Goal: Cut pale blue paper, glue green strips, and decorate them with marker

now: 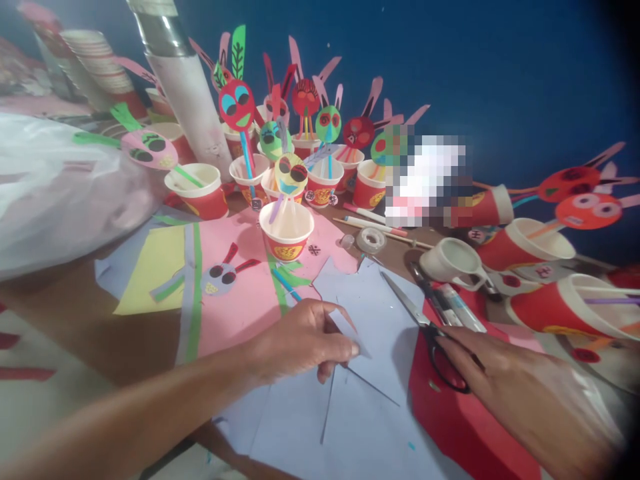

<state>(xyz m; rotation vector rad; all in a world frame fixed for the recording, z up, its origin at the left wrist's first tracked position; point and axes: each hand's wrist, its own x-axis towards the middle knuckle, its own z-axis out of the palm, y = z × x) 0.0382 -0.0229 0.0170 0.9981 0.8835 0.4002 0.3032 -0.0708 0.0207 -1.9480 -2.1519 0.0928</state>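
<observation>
My left hand [305, 340] pinches a small cut piece of light blue paper [350, 330] just above a larger light blue sheet [370, 400] that bears cut slits. My right hand [505, 373] rests on a red sheet [465, 433] with its fingers stretched over the black handles of a pair of scissors [423, 317]. The scissors lie on the table with their blades pointing up and left across the blue sheet. Whether the fingers pass through the handles is not clear.
Many red paper cups hold paper bug faces on straws [290, 173] across the back. One cup [287, 233] stands on a pink sheet [240, 287]. A tape roll [371, 240], pencils, a white cup on its side [453, 261] and tipped cups [565, 307] lie to the right.
</observation>
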